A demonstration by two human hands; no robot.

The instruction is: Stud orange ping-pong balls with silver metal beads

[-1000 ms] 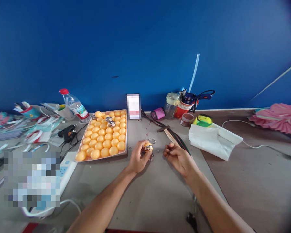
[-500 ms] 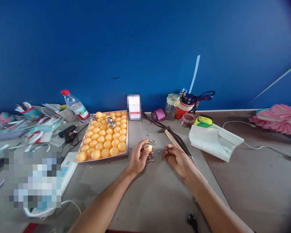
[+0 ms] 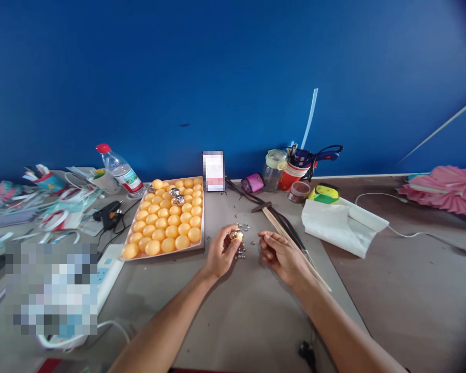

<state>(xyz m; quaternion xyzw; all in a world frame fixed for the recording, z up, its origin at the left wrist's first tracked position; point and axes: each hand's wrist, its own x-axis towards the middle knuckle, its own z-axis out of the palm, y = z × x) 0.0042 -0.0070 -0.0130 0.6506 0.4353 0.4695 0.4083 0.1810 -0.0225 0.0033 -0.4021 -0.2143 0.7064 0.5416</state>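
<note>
My left hand [image 3: 219, 255] is closed around an orange ball [image 3: 238, 238] that has shiny silver pieces on its surface. Beneath and beside it, several small silver beads [image 3: 241, 256] lie on the grey mat. A single bead [image 3: 253, 243] rests between the two hands. To the right, my right hand [image 3: 282, 254] is held in a pinch, apart from the ball; anything between its fingertips is too small to make out. Left of the hands stands a shallow box [image 3: 202, 220] full of orange balls [image 3: 161, 223], with a few silver-covered balls [image 3: 178, 200] on top.
Thin wooden sticks [image 3: 279, 224] lie past my right hand, near a white sheet [image 3: 334, 225]. A jar [image 3: 275, 171] and a red cup of tools [image 3: 291, 177] stand by the blue wall. Leftward are a bottle [image 3: 122, 171], a glue gun [image 3: 107, 215] and a power strip [image 3: 108, 267].
The ball has turned in my left hand, so a different silver part faces up. My right hand's fingers have shifted slightly, with the index finger now stretched further toward the ball.
</note>
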